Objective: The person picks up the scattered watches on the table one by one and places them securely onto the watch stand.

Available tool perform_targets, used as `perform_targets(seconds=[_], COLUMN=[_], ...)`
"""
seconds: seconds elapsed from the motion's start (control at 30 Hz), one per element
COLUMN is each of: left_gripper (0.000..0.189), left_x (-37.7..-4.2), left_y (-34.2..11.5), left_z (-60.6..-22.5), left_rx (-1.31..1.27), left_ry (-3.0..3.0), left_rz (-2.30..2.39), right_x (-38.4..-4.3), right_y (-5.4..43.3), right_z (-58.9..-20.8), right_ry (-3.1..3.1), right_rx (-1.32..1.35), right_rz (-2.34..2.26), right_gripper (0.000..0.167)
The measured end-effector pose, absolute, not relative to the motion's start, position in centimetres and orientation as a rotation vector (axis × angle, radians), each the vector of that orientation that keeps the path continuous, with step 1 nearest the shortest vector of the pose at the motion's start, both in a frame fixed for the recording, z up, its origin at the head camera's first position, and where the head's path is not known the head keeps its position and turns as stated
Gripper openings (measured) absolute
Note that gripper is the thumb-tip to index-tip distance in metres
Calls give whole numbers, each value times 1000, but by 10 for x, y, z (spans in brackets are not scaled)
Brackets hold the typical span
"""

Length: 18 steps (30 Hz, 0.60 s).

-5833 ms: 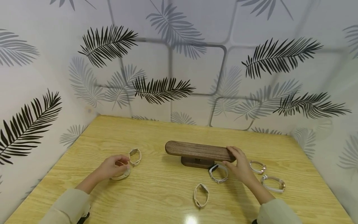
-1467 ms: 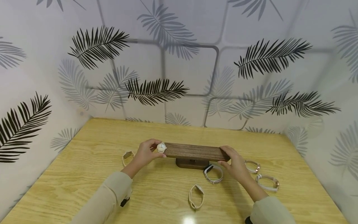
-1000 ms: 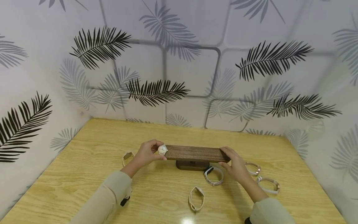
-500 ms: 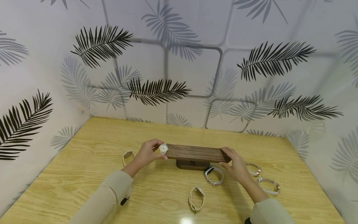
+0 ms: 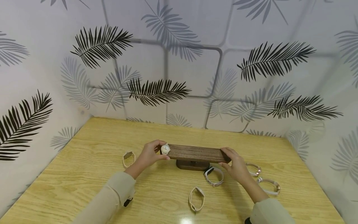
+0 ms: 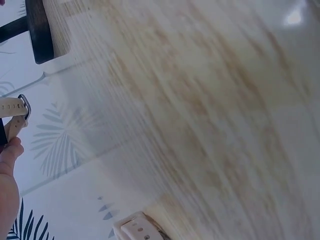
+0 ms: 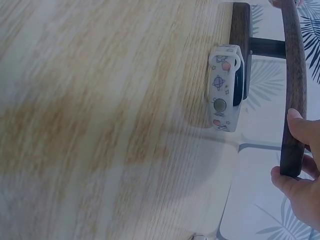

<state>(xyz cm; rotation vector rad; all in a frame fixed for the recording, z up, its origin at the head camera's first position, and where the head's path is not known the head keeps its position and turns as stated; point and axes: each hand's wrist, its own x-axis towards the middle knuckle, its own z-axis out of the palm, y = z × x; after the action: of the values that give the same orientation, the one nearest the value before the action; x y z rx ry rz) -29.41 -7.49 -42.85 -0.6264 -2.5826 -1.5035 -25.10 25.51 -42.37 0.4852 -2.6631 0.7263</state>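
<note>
A dark wooden watch stand (image 5: 195, 152) has a long flat bar on a short post and base. My left hand (image 5: 149, 154) holds a wristwatch (image 5: 165, 149) with a round pale dial at the bar's left end. In the left wrist view its beige strap (image 6: 12, 107), with the buckle fastened, hangs below the bar end beside my fingers (image 6: 7, 157). My right hand (image 5: 235, 163) grips the bar's right end, thumb on one side and fingers on the other. The right wrist view shows that bar end (image 7: 291, 150) between thumb and fingers.
A white patterned smart band (image 7: 223, 87) stands by the base. A cream watch (image 5: 197, 199) lies in front, another cream watch (image 5: 129, 159) left of the stand. Two bracelet-like watches, the farther one (image 5: 253, 169) and the nearer one (image 5: 269, 186), lie on the right. A leaf-patterned wall rises behind.
Earlier, my left hand was low at the table's left with the watch; now the watch is at the bar's left end and has slid slightly right along it. My right hand keeps its hold.
</note>
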Motion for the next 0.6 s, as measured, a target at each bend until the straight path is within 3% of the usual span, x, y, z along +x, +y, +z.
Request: perform_targets(seconds=[0.6], left_gripper=[65], left_x=[-296], left_y=[-87], left_z=[-418], left_rx=[-788], left_ry=[-2825], left_rz=[-1252], right_x=[-249], right_y=[255], right_z=[-426], right_ry=[-2580], right_rx=[504], right_rz=[732], right_gripper=[52])
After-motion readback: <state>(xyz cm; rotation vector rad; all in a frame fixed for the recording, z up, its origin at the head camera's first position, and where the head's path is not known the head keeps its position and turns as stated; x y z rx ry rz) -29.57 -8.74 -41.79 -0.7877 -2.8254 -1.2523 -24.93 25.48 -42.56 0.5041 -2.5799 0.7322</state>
